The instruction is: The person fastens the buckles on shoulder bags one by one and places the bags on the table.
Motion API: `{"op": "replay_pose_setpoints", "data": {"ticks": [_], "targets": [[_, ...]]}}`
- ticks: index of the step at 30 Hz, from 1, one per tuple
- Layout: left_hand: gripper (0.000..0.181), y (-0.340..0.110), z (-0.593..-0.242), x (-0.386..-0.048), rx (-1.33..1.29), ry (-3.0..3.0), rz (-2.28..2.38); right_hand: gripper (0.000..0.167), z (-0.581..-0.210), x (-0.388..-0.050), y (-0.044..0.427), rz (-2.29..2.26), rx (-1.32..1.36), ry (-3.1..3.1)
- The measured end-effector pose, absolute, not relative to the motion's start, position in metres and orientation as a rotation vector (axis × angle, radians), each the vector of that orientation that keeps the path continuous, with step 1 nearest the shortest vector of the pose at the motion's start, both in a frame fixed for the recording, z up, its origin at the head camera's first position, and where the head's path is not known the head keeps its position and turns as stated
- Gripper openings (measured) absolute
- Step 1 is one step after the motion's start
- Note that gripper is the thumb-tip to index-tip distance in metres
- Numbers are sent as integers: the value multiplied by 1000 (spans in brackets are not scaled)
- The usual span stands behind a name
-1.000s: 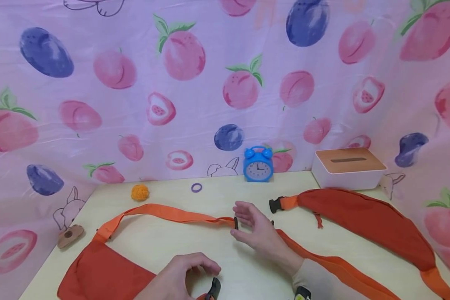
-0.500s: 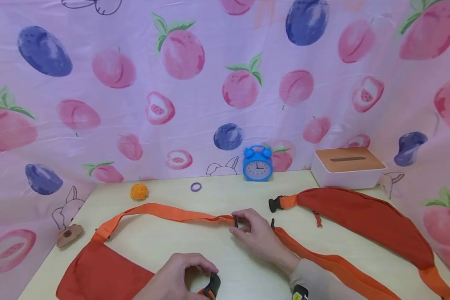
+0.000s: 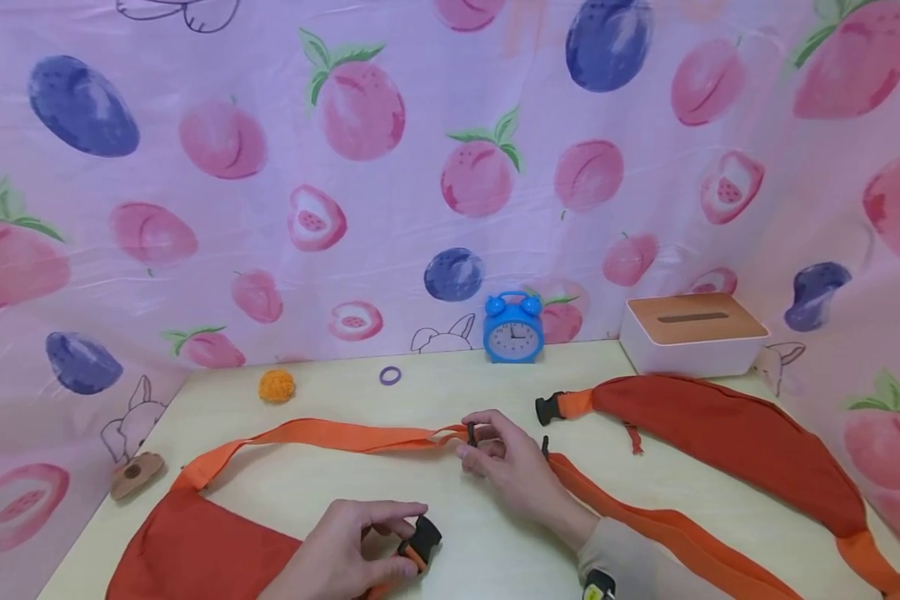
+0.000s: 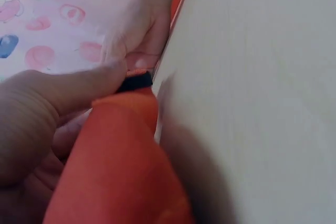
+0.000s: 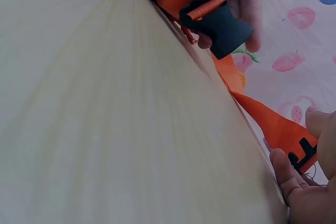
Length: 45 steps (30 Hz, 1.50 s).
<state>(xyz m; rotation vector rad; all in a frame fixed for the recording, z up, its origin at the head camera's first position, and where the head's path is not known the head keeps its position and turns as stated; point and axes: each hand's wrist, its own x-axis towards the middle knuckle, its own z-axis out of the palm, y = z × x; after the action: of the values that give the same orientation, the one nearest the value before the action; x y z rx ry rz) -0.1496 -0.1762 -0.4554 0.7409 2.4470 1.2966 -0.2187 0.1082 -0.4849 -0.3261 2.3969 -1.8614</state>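
Observation:
My left hand point(image 3: 345, 546) pinches a black buckle point(image 3: 421, 540) on an orange strap, beside the red bag point(image 3: 202, 546) at lower left. In the right wrist view that buckle point(image 5: 226, 30) hangs from the thumb and fingers. My right hand point(image 3: 517, 475) pinches the black end piece point(image 3: 472, 434) of the bag's other orange strap point(image 3: 322, 434), lifted a little off the table. This black piece point(image 5: 303, 155) shows between thumb and fingers in the right wrist view. The left wrist view has the strap and red cloth point(image 4: 113, 166) along my left hand.
A second red bag point(image 3: 727, 450) with a black buckle point(image 3: 548, 408) lies at right, and orange straps point(image 3: 645, 517) run beside my right forearm. At the back stand a blue clock point(image 3: 513, 329) and a tissue box point(image 3: 693, 333); a yarn ball point(image 3: 277, 386) and purple ring point(image 3: 390, 376) lie left.
My right fingers have closed on the strap's black end piece, and the strap has shifted slightly. My left hand has turned the buckle so that it faces up and right.

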Motion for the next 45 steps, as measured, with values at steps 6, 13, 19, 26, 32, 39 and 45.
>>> {"op": "replay_pose_setpoints", "data": {"ticks": [6, 13, 19, 26, 32, 39, 45], "targets": [[48, -172, -455, -150, 710, 2368, 1401, 50, -486, -220, 108, -1940, -318, 2317], [33, -169, -454, -147, 732, 2349, 1465, 51, -487, -220, 109, -1968, -298, 2281], [30, -165, -454, -144, 745, 2388, 1433, 53, -487, -221, 109, -1960, -276, 2294], [45, -165, -456, -146, 631, 2305, 1442, 38, -485, -220, 110, -2009, -296, 2245], [46, -165, -459, -148, 612, 2283, 1414, 18, -483, -220, 111, -2072, -295, 2223], [46, -162, -458, -146, 587, 2288, 1414, 38, -483, -220, 110, -2008, -306, 2391], [47, -162, -459, -147, 567, 2317, 1393, 39, -482, -219, 109, -1925, -194, 2469]]}}
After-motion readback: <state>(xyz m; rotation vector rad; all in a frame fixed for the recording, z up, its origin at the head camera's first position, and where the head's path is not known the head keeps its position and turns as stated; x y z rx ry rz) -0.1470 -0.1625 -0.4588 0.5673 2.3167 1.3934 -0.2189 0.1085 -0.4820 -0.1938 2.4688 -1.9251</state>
